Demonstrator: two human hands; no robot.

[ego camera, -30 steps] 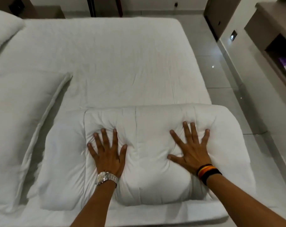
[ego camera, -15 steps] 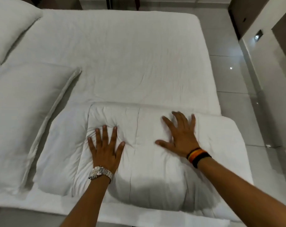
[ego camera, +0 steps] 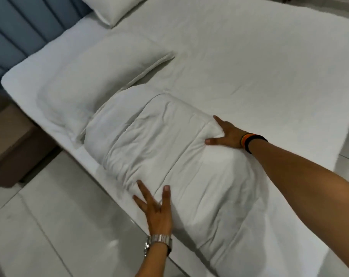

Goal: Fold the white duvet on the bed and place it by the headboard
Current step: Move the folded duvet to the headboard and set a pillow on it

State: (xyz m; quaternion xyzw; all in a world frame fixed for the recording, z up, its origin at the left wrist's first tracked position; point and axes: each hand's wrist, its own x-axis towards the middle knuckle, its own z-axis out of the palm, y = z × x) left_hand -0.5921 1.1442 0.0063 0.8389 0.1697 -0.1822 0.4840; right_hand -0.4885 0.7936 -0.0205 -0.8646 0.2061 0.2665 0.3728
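Room: pale tiled floor along the lower left of the frame; blue padded headboard in the upper left corner; brown bedside unit at the left edge.
Bed: white bed fills the centre and right of the frame, its sheet mostly bare.
Pillows: near pillow lies left of centre, touching the folded bundle; far pillow sits at the top edge.
Duvet position: folded white duvet lies along the near edge of the bed, centre to lower right, its upper-left end against the near pillow, not yet at the headboard.
Left hand: left hand, lower centre, is flat with fingers spread, pressed on the bundle's near side; it grips nothing.
Right hand: right hand, right of centre, has thumb and one finger spread; other fingers are tucked under or behind a duvet corner, so a pinch cannot be confirmed.
Risk, edge: bundle lies flush with the mattress edge; a sideways push could tip it onto the floor.
Risk, unfolding: layers are loose and puffy; sliding without even pressure could open the fold.
Risk, pillow: pushing towards the headboard would likely shove or ride over the near pillow.
Wrist items: metal watch on the left wrist, striped bands on the right.
Writing: no brand, label or text is legible.
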